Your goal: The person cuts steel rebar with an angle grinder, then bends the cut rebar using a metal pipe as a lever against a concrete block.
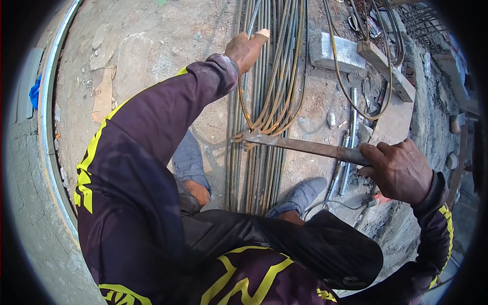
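My left hand (pixel 246 51) is closed around a ribbed rebar rod, thumb lying along it, at the top of the view. Below that hand the rod (pixel 242 104) curves down toward a cluster of bent, rusty rebar ends (pixel 269 124). My right hand (pixel 399 170) grips the round handle of a rebar bending wrench (pixel 300 145), a flat rusty steel bar. The wrench's head overlaps the bent ends at the middle of the view. Straight rebar rods (pixel 236 173) lie in a bundle on the ground between my shoes.
A concrete block (pixel 335 52) and a wooden plank (pixel 386 71) lie at the upper right, near a looped rebar (pixel 338 66). Metal tubes (pixel 346 152) and a red-handled tool with a cable (pixel 376 199) are by my right hand. A metal rail (pixel 47 117) edges the left side.
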`<state>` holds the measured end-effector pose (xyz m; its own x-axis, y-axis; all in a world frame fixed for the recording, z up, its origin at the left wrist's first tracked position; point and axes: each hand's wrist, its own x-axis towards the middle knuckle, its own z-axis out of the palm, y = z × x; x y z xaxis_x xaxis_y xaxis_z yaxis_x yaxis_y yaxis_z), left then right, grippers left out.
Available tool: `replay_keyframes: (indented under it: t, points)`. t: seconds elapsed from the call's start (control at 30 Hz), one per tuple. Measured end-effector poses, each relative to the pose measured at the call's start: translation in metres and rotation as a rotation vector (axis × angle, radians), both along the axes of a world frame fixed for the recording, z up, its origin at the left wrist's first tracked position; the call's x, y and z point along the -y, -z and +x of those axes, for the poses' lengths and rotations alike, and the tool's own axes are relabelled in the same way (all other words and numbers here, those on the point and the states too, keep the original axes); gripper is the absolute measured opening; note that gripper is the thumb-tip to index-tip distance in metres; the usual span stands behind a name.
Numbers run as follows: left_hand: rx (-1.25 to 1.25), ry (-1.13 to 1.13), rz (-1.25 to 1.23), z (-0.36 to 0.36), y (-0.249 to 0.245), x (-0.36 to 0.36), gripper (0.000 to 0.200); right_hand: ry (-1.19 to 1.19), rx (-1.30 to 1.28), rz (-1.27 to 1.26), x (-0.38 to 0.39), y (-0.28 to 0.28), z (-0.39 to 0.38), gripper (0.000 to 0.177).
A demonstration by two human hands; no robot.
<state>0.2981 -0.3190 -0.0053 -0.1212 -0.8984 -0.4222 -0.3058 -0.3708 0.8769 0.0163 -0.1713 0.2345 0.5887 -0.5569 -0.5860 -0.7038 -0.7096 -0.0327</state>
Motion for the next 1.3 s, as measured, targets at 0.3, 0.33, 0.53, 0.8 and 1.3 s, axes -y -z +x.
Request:
replay_keyframes:
  t: [0.3,0.33,0.53,0.8,1.3]
  points:
    - [-0.009,-0.042,-0.021,0.002,0.01,0.001,0.09,0.038,-0.023,-0.027,-0.01,0.013,-0.007,0.029]
    - [0.001,-0.031,-0.027,0.002,0.013,0.001,0.09,0.059,-0.016,-0.023,-0.014,0.019,-0.01,0.03]
    - [0.042,-0.007,-0.169,-0.001,0.011,-0.002,0.081,0.198,0.012,0.026,-0.027,0.039,-0.03,0.032]
    - [0.054,-0.08,-0.205,-0.021,-0.008,-0.011,0.057,0.299,0.048,0.337,-0.005,0.069,-0.063,0.038]
    - [0.208,0.028,-0.28,-0.027,-0.003,-0.018,0.049,0.386,0.145,0.496,0.001,0.133,-0.079,0.041]
